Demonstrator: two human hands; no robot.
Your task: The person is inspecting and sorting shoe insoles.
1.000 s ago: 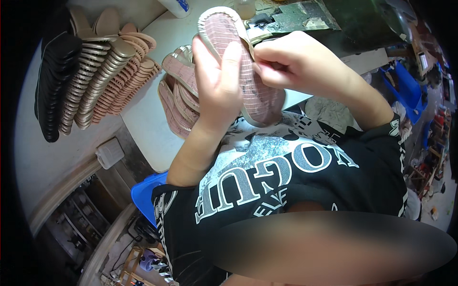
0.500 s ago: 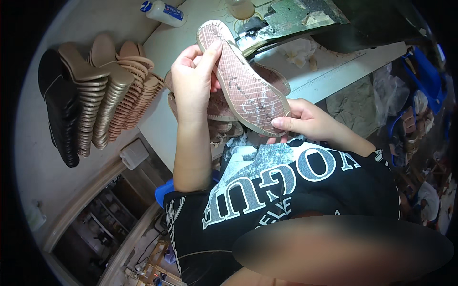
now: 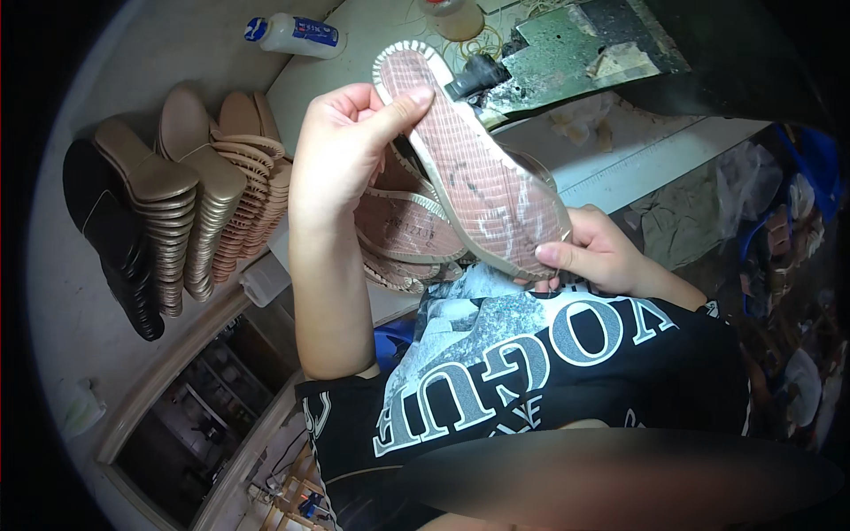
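Between my two hands a shoe insole is held up at a slant, its pinkish-brown ribbed underside facing me and a pale folded edge running round it. My left hand pinches the narrow upper end, thumb on the ribbed face and fingers behind. At the wide lower end my right hand grips the rim, thumb on top and fingertips underneath. Below and behind lies a pile of similar insoles on the white table, partly covered by the held one and my left arm.
Stacked insoles in black, gold and tan stand at the left. A white bottle with a blue cap lies at the back, near a jar. A green, worn machine plate juts over the table. Grey cloth lies right.
My hands and the insole sit slightly lower and farther right in the picture. The whole view has shifted a little, showing more of the insole pile. Both hands keep their grip.
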